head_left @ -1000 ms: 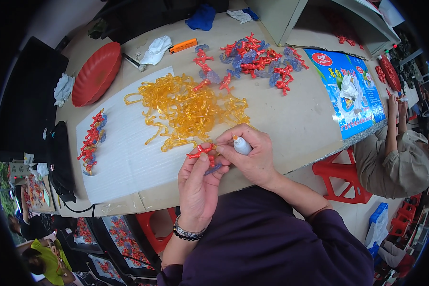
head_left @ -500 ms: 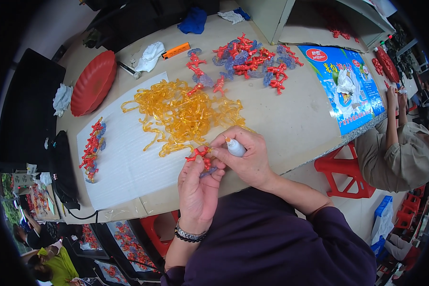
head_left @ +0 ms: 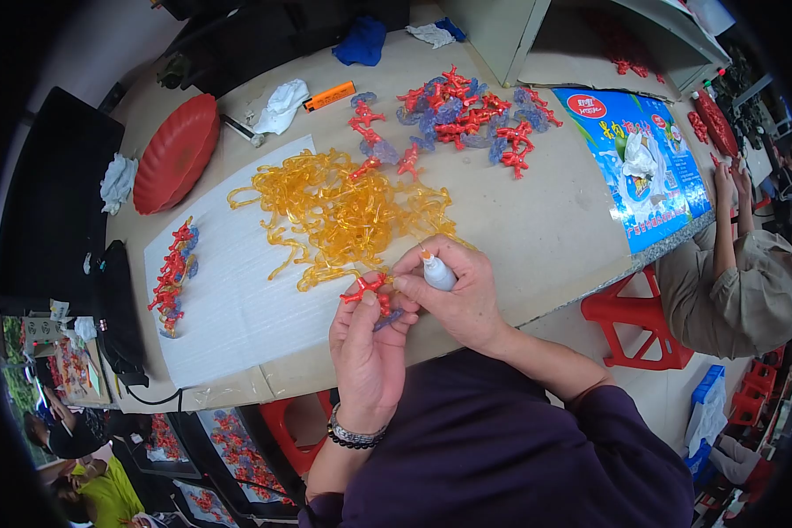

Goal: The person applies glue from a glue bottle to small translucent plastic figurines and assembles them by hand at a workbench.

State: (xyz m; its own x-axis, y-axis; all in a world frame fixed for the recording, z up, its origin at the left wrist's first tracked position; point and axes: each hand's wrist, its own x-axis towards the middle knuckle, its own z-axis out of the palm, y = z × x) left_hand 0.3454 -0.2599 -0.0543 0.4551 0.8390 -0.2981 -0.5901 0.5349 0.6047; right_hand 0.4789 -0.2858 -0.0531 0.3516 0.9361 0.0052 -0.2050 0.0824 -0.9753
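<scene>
One red figure is pinched in the left hand, on the near side of the amber pile; the right hand, fingertips together at the figure's right end, cradles a white bottle. Likely a joining step, calling next for steadiness.

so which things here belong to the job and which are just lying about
Seems part of the job:
red figure, in the left hand
white bottle, in the right hand
heap of yellow pieces
row of red figures on the left
pile of red figures farther back

Probably just lying about:
red dish
orange item
blue cloth
</scene>
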